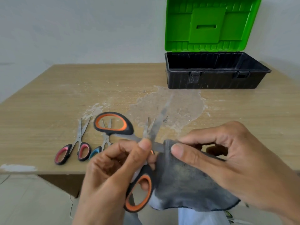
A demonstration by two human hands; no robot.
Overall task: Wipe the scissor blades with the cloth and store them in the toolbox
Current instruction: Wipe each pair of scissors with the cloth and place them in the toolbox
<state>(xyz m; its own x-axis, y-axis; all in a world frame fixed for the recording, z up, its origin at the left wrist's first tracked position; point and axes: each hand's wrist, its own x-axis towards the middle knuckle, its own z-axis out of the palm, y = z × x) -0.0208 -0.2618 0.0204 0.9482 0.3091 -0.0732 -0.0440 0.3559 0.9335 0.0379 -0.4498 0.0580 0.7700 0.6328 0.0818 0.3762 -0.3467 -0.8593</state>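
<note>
We are watching the left hand (pixel 113 169) curling its fingers round the orange-and-black scissors (pixel 146 172) near their pivot, with the thumb pressing on top, so the grip is closed rather than spread. The scissors are hanging wide open in the air above the near table edge. One handle loop is dropping toward 6 o'clock below the hand and the other is reaching out toward 10 o'clock. One blade is rising toward 12 o'clock while the other is running toward 3 o'clock into the cloth (pixel 186 181). The right hand (pixel 235 156) is pinching that grey cloth round the blade — thumb in front, curled fingers behind — and the rest of the cloth is hanging down toward 5 o'clock.

On the wooden table (pixel 48 103), at 9 o'clock from the hands, we are seeing pink-handled scissors (pixel 78 141) lying slightly open. Just beside them are blue-handled scissors (pixel 105 140), partly hidden by the left hand. Two more blade tips (pixel 147 129) are showing just above the left thumb, and we cannot tell which handles they belong to. The toolbox (pixel 215 80) is sitting at 1 o'clock on the far side of the table, well apart from the hands. Its green lid (pixel 211 25) is standing upright and its black base is lying open.
</note>
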